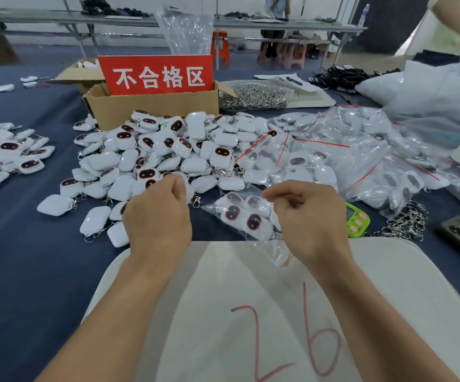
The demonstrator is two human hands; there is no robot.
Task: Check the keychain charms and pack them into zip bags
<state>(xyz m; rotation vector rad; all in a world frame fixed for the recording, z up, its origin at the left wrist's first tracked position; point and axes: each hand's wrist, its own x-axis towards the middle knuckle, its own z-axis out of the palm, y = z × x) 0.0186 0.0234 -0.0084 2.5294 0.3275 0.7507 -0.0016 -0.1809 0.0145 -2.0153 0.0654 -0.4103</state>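
on the bench (16, 271), right hand (310, 216) fingers pinch a zip bag (275, 252) of four charms (253, 221) beside the pile (168, 150), left hand (157, 219) fingers curled, hold unclear; packing step, next likely needs another checked charm slipped in.

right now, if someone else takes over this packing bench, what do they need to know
Left hand: fingers curled at the near edge of the loose charm pile; whether it holds a charm is unclear.
Right hand: pinches a zip bag with four charms showing inside.
Done: filled bags heaped on the right.
Left: most of the pile is unpacked. I cannot tell if the bag in hand is sealed. The cardboard box with the red sign sits behind the pile.
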